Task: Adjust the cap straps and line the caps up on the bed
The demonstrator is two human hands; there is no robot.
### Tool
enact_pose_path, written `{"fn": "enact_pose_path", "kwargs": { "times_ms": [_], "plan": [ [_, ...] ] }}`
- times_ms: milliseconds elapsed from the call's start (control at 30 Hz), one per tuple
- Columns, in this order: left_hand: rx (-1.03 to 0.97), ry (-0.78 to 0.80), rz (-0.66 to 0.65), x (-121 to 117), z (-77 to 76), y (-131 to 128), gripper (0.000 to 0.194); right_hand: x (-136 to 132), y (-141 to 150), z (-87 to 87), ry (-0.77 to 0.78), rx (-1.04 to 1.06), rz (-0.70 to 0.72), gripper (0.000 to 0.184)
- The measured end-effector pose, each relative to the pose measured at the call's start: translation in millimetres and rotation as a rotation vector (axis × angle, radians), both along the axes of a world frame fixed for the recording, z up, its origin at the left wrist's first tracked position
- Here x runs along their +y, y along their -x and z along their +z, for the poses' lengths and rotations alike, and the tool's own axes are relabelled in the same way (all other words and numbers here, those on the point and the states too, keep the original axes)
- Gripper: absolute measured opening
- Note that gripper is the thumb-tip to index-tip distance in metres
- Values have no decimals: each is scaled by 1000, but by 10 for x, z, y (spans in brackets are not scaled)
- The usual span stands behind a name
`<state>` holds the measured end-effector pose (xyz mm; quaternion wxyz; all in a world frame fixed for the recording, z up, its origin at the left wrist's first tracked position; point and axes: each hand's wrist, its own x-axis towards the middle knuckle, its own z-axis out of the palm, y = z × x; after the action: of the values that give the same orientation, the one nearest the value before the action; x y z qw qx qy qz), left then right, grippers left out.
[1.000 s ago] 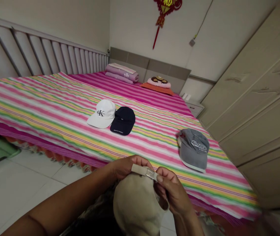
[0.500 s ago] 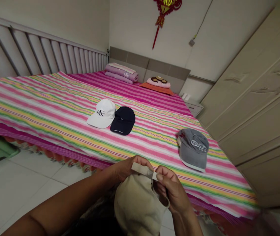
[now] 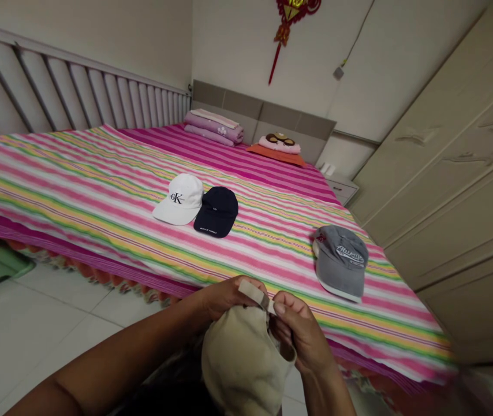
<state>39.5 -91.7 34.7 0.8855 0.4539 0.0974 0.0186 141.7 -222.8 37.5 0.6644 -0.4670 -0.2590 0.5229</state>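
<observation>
A beige cap (image 3: pixel 242 358) hangs between my hands near the bed's front edge, its back opening towards the right. My left hand (image 3: pixel 233 294) is closed on the cap's rear edge, beside a pale adjusting strap (image 3: pixel 251 291) that sticks up; some of its fingers are hidden behind the strap. With thumb and fingers, my right hand (image 3: pixel 301 323) pinches the strap's other end at the buckle. On the bed lie a white cap (image 3: pixel 181 199) with black letters and a navy cap (image 3: pixel 217 211) touching it. Farther right sits a grey cap (image 3: pixel 342 263) with white lettering.
A striped sheet (image 3: pixel 99 185) covers the bed. Folded purple bedding (image 3: pixel 214 127) and an orange pillow (image 3: pixel 276 155) lie by the headboard (image 3: pixel 238 107). Wardrobe doors (image 3: pixel 454 173) stand at the right, and a green stool (image 3: pixel 8 266) is on the tiled floor at the left.
The strap's free end has tilted and shifted slightly right, towards my right hand. Both hands keep their hold on the beige cap, and the caps on the bed stay put.
</observation>
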Motion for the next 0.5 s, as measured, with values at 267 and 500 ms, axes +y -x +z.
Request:
{"fn": "enact_pose_path", "kwargs": {
  "times_ms": [267, 500],
  "plan": [
    [-100, 110, 45, 73, -72, 17, 28, -29, -89, -5, -27, 44, -92, 25],
    [-144, 100, 69, 113, -70, 13, 25, -21, -146, -20, -126, 157, -189, 20]
  ]
}}
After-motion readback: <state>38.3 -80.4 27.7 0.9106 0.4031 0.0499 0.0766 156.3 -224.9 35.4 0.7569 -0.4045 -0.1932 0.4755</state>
